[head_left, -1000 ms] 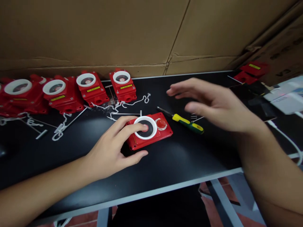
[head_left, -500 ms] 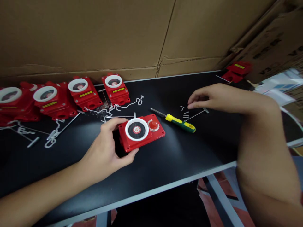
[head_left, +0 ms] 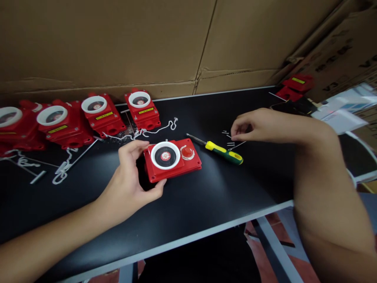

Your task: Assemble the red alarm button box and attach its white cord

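Observation:
My left hand is closed round the left end of a red alarm box, thumb at the front edge and fingers behind. A white ring with a dark centre and a small red lamp sit on the box's top face. Over a few small screws on the black table, my right hand has its fingers curled and pinched downward. What lies between those fingertips, if anything, is hidden. Between box and screws lies a yellow and green screwdriver, its tip towards the box.
Several more red alarm boxes stand along the back left, with white cords and metal T-shaped rods around them. Another red box is at the far right. Cardboard walls the rear; the table edge runs along the front.
My right hand has come down to the screws and its fingers have curled in. The alarm box in my left hand has shifted slightly left and up in view.

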{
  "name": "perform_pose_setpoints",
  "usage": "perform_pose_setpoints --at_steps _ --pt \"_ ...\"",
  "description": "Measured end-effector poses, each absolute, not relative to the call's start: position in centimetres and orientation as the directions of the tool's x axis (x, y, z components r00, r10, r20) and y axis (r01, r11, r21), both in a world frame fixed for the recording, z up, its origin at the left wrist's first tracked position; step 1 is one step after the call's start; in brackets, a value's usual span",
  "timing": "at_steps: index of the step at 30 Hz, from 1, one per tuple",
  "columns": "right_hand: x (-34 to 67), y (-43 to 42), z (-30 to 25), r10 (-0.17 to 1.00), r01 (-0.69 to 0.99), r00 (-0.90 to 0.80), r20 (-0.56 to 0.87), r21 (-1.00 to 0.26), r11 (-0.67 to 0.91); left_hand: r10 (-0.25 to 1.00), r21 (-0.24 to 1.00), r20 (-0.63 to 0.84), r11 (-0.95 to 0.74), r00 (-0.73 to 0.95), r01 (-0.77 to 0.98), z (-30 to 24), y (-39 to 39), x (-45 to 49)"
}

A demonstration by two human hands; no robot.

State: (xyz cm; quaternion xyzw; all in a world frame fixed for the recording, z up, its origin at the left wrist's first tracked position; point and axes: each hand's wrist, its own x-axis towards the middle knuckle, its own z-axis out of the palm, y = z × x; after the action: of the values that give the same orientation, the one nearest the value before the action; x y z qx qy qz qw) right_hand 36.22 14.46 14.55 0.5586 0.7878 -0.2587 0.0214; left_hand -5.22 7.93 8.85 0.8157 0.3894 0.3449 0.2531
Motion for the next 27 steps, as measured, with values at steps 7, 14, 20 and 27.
perform_pose_setpoints --at_steps 7,14,20,27 --pt "35.5 13.7 15.1 0.914 0.928 -0.255 -0.316 -0.345 0.139 0.802 0.671 0.369 -0.580 0.470 0.463 9.2 7.9 -5.0" --pt "35.9 14.0 15.9 0.954 0.953 -0.153 -0.258 -0.294 0.074 0.806 0.668 0.361 -0.574 0.469 0.473 9.1 7.9 -5.1" --pt "34.2 14.0 15.7 0.938 0.973 -0.092 -0.334 -0.229 0.015 0.811 0.663 0.355 -0.569 0.466 0.486 9.3 7.8 -5.0" --pt "32.6 12.9 16.4 0.989 0.922 -0.058 -0.137 -0.386 0.001 0.808 0.667 0.356 -0.571 0.469 0.478 9.2 7.9 -5.1"
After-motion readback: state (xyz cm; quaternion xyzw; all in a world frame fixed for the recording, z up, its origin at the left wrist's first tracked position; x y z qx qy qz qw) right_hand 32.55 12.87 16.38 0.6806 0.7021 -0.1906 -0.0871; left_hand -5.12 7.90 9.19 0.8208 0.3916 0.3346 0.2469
